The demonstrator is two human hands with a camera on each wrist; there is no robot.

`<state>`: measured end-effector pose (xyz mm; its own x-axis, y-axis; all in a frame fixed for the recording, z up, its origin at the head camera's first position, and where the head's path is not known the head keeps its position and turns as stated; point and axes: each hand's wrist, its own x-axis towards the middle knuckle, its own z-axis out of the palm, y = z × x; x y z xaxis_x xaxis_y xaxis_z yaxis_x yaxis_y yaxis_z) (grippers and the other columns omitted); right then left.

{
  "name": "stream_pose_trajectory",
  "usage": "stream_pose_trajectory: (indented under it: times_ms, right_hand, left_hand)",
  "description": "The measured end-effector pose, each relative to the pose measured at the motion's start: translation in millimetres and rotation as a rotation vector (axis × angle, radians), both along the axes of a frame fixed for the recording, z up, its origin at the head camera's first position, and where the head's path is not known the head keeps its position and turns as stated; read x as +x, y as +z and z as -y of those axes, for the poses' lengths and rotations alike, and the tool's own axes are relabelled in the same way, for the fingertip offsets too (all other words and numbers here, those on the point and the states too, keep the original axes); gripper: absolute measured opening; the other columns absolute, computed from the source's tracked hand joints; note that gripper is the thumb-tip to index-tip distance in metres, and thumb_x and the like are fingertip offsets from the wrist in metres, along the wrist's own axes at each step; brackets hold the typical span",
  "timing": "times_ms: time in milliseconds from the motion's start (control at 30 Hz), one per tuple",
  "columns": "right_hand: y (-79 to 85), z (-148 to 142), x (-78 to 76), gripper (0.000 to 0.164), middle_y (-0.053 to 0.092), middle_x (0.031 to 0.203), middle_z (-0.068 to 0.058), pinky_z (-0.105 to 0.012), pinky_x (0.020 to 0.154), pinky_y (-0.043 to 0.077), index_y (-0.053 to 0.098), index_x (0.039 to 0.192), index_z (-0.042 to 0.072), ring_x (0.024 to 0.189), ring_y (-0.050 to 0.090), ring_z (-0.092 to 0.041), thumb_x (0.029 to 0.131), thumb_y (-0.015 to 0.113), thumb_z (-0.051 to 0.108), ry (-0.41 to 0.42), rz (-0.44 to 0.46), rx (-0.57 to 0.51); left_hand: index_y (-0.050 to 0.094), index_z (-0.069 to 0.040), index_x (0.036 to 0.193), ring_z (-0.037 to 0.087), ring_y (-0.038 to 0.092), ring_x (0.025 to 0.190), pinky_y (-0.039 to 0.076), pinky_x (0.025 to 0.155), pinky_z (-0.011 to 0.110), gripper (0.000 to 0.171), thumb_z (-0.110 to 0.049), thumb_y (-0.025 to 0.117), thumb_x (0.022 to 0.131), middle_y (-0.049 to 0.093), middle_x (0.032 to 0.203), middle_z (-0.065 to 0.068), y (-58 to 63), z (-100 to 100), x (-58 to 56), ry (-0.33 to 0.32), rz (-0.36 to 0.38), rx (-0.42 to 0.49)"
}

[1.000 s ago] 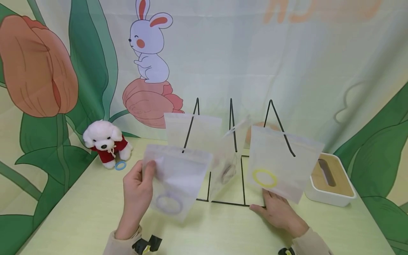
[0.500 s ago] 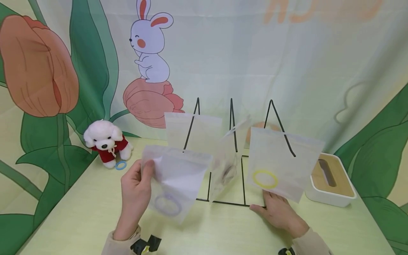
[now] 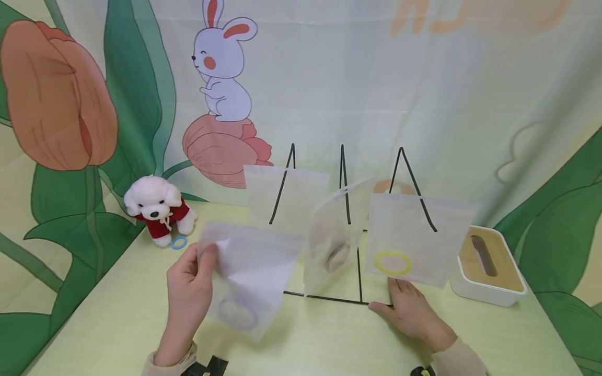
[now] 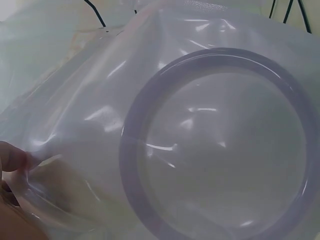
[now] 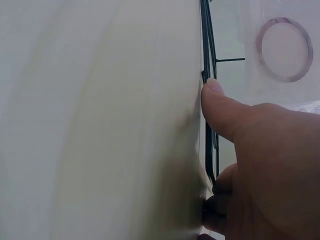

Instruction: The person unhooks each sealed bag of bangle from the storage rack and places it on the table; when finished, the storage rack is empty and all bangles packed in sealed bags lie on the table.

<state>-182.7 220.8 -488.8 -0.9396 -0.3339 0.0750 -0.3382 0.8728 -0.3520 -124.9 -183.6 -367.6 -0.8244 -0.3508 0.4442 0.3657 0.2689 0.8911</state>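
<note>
My left hand (image 3: 190,292) pinches the upper left edge of a translucent plastic bag (image 3: 256,261). Inside it lies a pale purple ring (image 4: 132,155), large in the left wrist view. The bag is apart from the black wire rack (image 3: 334,298). At the rack's front right, my right hand (image 3: 414,313) rests low on the base bar, thumb extended along the wire (image 5: 209,150). Above that hand a bag (image 3: 423,235) with a yellow ring (image 3: 392,262) hangs on the right hook. A bag (image 3: 329,235) with a dark ring (image 3: 337,257) hangs turned sideways on the middle hook.
Another bag (image 3: 284,196) hangs farther back on the left hook. A white plush dog (image 3: 152,198) in red sits at the table's back left, a blue ring (image 3: 178,242) before it. A white box with a wooden lid (image 3: 498,261) stands right of the rack.
My left hand has drawn the bag with the purple ring left and slightly down, clear of the left hook tip. The yellow-ring bag has swung a little. My right hand stays in place.
</note>
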Motion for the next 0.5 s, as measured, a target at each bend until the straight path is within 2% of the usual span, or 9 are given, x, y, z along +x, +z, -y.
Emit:
stream_pose_trajectory:
  times_ms: [67, 233, 500]
  right_hand:
    - [2.8, 2.3, 1.2, 0.088, 0.041, 0.136, -0.038, -0.062, 0.101, 0.033, 0.033, 0.139, -0.019, 0.127, 0.039, -0.05, 0.093, 0.058, 0.051, 0.004, -0.009, -0.008]
    - [5.2, 4.1, 1.8, 0.088, 0.039, 0.139, -0.037, -0.061, 0.104, 0.032, 0.031, 0.14, -0.019, 0.13, 0.037, -0.049, 0.094, 0.057, 0.051, -0.002, 0.0, 0.014]
    - [6.9, 3.7, 3.9, 0.088, 0.03, 0.143, -0.041, -0.063, 0.107, 0.026, 0.03, 0.139, -0.022, 0.134, 0.027, -0.054, 0.095, 0.055, 0.051, -0.015, 0.03, 0.02]
  left_hand:
    - [0.057, -0.001, 0.074, 0.012, 0.042, 0.055, 0.032, 0.051, 0.025, 0.029, -0.016, 0.057, 0.099, 0.037, 0.052, -0.001, -1.3, 7.4, 3.7, 0.038, 0.013, -0.008]
    - [0.054, 0.001, 0.072, 0.011, 0.04, 0.057, 0.032, 0.052, 0.024, 0.032, -0.017, 0.057, 0.099, 0.04, 0.052, -0.001, -3.9, 26.7, 13.3, 0.157, 0.091, -0.032]
    - [0.059, 0.0, 0.083, 0.014, 0.044, 0.069, 0.037, 0.053, 0.022, 0.037, -0.033, 0.056, 0.099, 0.051, 0.064, -0.001, -9.2, 58.1, 27.0, 0.312, 0.327, -0.004]
